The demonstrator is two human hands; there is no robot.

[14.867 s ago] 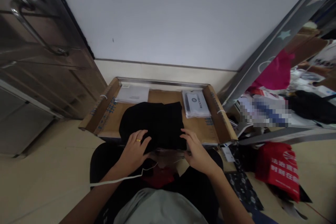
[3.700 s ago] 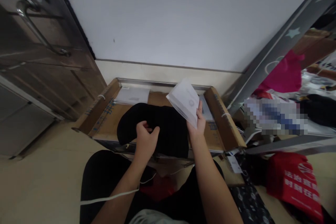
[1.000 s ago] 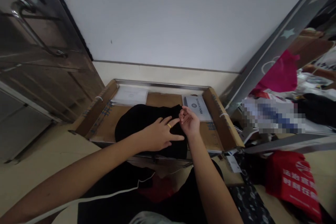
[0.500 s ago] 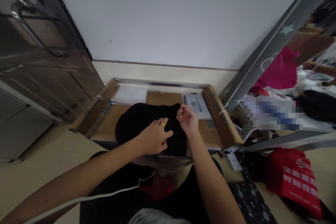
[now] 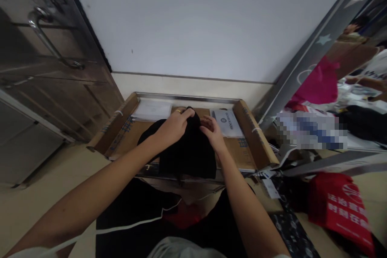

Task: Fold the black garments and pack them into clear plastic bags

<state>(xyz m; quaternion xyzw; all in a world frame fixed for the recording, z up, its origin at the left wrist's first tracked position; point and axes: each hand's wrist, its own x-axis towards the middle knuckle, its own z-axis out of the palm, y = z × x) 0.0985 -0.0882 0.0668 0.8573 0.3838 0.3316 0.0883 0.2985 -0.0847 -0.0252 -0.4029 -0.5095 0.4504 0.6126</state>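
A piece of black cloth (image 5: pixel 190 157) lies bunched over the front of a low cardboard-lined tray, its exact kind hard to make out in the dark folds. My left hand (image 5: pixel 173 127), with a gold ring on one finger, pinches the cloth near its far end, where a fold stands up. At the right side of that fold is my right hand (image 5: pixel 213 131), its fingers curled and its thumb against the fabric. Part of the cloth is hidden behind my left forearm.
The cardboard tray (image 5: pixel 266 149) has raised sides and holds a white packet (image 5: pixel 151 109) and a grey printed bag (image 5: pixel 226 123). A wooden door (image 5: pixel 60 96) stands left. A red bag (image 5: pixel 338 205) lies on the floor at right. A white cord (image 5: pixel 130 225) crosses my lap.
My left hand has moved up and away from me, from the cloth's middle to its far end, and grips a raised fold. My right hand has come in against the fold. The cloth has shifted.
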